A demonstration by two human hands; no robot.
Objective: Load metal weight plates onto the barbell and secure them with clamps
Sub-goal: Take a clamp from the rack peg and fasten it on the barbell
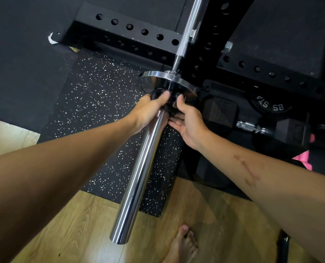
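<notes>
Both grips at the clamp: left hand wrapped over its left side, fingers curled around it and the sleeve; right hand grasping its right and underside, thumb up on the near face, fingers tucked beneath. Clamp is black, mostly hidden by the hands; sits on the sleeve just this side of the plate, whether touching it cannot be told.

Rack, black steel with rows of round holes, fills the upper frame; one beam runs left, another right, an upright crosses behind the bar.

Floor: dark speckled mat under the bar, wood boards nearest the camera. Bare foot on the boards, bottom centre.

Bar, chrome, runs diagonally from bottom centre up to the top of frame. Thick smooth sleeve is bare from its open end to the hands; thinner knurled shaft continues beyond the plate and across the rack.

Plate, small chrome disc, is on the sleeve, pushed up toward the collar, seen nearly edge-on.

Right of the hands on the floor: dark hex dumbbell with chrome handle, black plate with white lettering behind it. Pink item at the right edge, unclear what.
</notes>
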